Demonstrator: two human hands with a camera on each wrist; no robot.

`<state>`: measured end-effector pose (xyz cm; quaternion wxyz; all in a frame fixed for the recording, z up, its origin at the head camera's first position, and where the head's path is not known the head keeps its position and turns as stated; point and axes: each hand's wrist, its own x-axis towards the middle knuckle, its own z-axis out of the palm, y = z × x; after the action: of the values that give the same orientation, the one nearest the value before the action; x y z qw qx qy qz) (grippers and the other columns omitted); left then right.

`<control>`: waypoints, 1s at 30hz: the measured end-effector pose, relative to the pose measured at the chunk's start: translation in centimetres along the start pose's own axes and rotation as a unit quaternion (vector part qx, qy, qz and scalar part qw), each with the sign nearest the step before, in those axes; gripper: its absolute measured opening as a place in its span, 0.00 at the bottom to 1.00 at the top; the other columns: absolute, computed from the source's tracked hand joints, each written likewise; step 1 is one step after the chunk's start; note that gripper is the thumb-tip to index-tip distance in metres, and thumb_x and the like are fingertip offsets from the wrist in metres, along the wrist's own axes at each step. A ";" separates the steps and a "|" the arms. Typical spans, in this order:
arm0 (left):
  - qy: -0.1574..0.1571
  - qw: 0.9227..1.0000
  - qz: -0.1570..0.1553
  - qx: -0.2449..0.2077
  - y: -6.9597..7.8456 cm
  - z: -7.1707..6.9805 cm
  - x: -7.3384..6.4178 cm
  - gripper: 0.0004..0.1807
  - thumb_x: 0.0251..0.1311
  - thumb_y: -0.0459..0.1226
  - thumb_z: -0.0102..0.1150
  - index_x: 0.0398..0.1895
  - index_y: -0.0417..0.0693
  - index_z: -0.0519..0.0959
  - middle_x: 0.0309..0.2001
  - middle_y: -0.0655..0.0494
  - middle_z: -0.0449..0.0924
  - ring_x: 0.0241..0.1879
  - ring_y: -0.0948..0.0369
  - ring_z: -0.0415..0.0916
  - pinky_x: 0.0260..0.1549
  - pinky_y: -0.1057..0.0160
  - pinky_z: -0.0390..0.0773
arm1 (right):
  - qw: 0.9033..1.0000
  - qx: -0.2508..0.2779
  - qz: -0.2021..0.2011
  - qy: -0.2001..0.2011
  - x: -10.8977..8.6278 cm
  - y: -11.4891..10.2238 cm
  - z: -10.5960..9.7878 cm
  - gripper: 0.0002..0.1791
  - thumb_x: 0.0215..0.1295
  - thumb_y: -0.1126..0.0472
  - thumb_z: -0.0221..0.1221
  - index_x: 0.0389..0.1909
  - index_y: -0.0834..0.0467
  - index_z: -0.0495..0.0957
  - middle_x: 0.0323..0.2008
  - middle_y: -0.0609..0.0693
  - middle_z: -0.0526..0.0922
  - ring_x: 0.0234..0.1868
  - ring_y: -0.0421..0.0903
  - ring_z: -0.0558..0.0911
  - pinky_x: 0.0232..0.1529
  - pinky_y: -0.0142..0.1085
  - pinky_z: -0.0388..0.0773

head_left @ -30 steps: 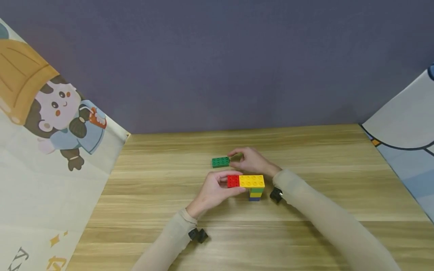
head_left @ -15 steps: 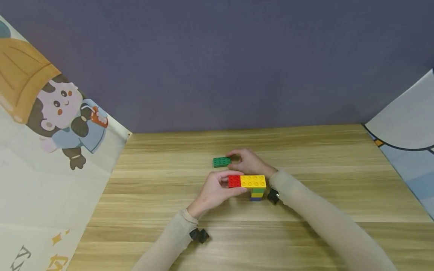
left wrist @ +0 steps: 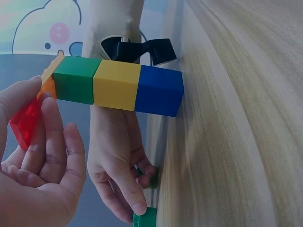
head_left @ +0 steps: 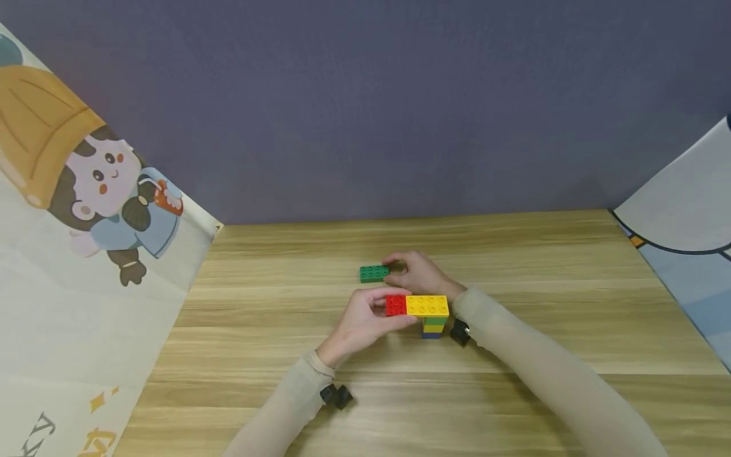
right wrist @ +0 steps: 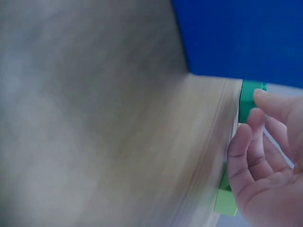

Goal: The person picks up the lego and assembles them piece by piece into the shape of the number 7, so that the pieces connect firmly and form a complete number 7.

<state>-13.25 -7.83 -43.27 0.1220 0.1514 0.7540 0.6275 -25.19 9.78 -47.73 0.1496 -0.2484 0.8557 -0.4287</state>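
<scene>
My left hand (head_left: 365, 315) grips a red brick (head_left: 396, 305) between thumb and fingers. That brick adjoins a yellow eight-stud brick (head_left: 427, 306), which tops an upright stack of green, yellow and blue bricks (left wrist: 116, 85) standing on the table. Behind the stack, my right hand (head_left: 419, 273) pinches the right end of a dark green eight-stud brick (head_left: 374, 273) with thumb and forefinger; the brick lies on the tabletop. A lighter green brick (right wrist: 226, 201) shows partly behind my right fingers in the right wrist view, and is hidden in the head view.
The wood-grain table (head_left: 257, 266) ends at a dark blue-grey wall (head_left: 365, 114). Cartoon-printed panels (head_left: 74, 304) flank it on both sides. Black wrist cameras (head_left: 335, 396) stick out from under both sleeves, the right one close to the stack.
My right hand has moved slightly left and closed in on the end of the dark green brick. My left hand keeps its grip on the red brick. The whole head view has shifted a little.
</scene>
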 end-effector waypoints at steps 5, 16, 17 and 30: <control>0.000 1.000 0.000 -0.002 0.0 0.0 0.0 0.22 0.62 0.33 0.75 0.60 0.42 0.85 0.49 0.42 0.91 0.38 0.67 0.85 0.36 0.71 0.82 | 1.000 0.000 0.000 0.004 0.0 0.1 0.0 0.22 0.70 0.59 0.70 0.64 0.56 0.83 0.52 0.55 0.91 0.18 0.39 0.66 0.23 0.31 0.70; 0.001 1.000 -0.003 -0.002 -0.1 0.0 0.1 0.22 0.62 0.34 0.76 0.60 0.43 0.86 0.49 0.43 0.92 0.38 0.67 0.85 0.36 0.71 0.82 | 1.000 -0.005 -0.002 0.016 -0.4 -0.1 -0.6 0.21 0.71 0.58 0.70 0.62 0.55 0.85 0.17 0.46 0.79 0.14 0.39 0.66 0.18 0.30 0.65; 0.000 1.000 -0.003 -0.002 -0.1 0.0 0.1 0.22 0.62 0.34 0.76 0.60 0.43 0.86 0.49 0.43 0.92 0.38 0.67 0.85 0.36 0.71 0.82 | 1.000 -0.005 -0.002 0.015 -0.4 -0.1 -0.7 0.21 0.71 0.58 0.70 0.62 0.55 0.85 0.17 0.46 0.80 0.14 0.39 0.66 0.18 0.30 0.66; -0.001 1.000 -0.004 -0.002 0.1 0.0 0.1 0.21 0.62 0.33 0.75 0.59 0.42 0.86 0.49 0.43 0.92 0.38 0.67 0.85 0.35 0.70 0.82 | 0.999 0.032 -0.002 0.029 -1.2 -0.8 -1.8 0.20 0.70 0.58 0.70 0.62 0.54 0.85 0.11 0.47 0.68 0.12 0.40 0.61 0.15 0.30 0.61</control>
<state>-13.30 -7.76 -43.22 0.1255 0.1485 0.7531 0.6285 -24.78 11.28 -45.95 0.1319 -0.2330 0.8448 -0.4634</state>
